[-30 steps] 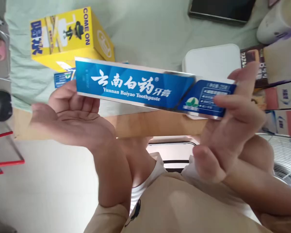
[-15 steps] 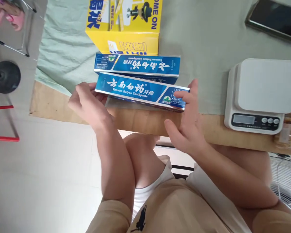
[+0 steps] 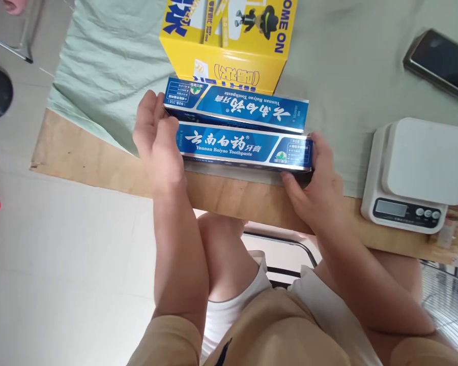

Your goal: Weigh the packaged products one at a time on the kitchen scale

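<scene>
Two blue toothpaste boxes lie side by side, long sides toward me. The near toothpaste box has my right hand closed round its right end, thumb at the front lower corner and fingers at the end. At the left, my left hand is curled against the box ends: its thumb is by the near box, its fingers reach the left end of the far toothpaste box. A narrow gap, wider at the left, separates the boxes. Directly behind the far one is a yellow carton with blue lettering.
A white kitchen scale stands on the right of the table, with a dark phone behind it. Green cloth covers the tabletop except for a bare wooden front edge. Packaged food sits beyond the scale's right corner.
My right hand has closed on the near box's right end, its fingers no longer raised. My left hand has moved up to the left ends of both boxes. The whole view has shifted.
</scene>
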`<state>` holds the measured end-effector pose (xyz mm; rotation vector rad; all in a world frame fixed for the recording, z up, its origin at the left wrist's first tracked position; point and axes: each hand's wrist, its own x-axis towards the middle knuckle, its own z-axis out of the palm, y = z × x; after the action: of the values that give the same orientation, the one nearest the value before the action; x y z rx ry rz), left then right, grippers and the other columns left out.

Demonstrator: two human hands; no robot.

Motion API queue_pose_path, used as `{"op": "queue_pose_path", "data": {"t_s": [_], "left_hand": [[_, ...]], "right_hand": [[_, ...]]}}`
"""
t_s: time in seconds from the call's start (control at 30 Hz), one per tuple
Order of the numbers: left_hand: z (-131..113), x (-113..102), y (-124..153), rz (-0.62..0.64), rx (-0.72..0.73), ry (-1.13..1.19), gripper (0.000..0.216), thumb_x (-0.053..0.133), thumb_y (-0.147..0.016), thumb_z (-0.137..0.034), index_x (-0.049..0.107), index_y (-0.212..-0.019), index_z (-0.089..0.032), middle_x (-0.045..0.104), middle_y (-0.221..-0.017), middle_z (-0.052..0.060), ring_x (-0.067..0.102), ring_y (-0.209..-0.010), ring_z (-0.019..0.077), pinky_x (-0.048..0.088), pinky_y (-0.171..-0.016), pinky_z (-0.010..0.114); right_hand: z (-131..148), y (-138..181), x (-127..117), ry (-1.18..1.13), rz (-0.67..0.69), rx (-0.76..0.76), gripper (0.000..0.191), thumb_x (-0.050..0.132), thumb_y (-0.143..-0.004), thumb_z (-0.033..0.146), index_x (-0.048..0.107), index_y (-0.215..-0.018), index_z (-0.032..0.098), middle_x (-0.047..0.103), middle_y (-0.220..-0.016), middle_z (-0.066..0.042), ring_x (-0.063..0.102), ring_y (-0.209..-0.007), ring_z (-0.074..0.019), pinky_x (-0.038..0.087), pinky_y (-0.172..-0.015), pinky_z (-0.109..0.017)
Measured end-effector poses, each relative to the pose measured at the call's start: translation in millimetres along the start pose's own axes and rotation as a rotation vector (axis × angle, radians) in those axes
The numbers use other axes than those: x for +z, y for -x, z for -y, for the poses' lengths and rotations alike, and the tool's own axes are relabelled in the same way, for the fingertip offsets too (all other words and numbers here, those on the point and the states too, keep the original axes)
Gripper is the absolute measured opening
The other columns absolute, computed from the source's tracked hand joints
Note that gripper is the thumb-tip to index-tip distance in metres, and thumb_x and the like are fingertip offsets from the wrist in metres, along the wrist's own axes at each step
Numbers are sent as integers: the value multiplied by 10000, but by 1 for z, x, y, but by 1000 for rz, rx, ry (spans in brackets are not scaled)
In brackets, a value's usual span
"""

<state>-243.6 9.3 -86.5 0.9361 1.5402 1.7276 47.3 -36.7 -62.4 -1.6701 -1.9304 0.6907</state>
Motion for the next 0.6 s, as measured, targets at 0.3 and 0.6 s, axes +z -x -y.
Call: {"op": "queue_pose_path", "data": {"t_s": [0.3,0.6], "left_hand": [[1,2,-1,-23,-24,60,573,714,-736,25,508,-1240,-155,630,-1419,76,468,-1509,258,329,-1337,402],[-14,20,9,-159,-5,-163,249,605,-934,-14,623,-1147,-141,734,-1120,8,668,-1173,202,492,-1137,377]], "right_hand": [[-1,0,7,-58,-8,-17,786,596,-918,426,236,-1601,279,533,-1545,-145,645,-1303,-343,586,-1058,-604],[1,-1,12,-32,-193,2,663,675,-822,388,470,-1430,220,670,-1279,-136,676,-1149,-279,609,-1002,-562]]}}
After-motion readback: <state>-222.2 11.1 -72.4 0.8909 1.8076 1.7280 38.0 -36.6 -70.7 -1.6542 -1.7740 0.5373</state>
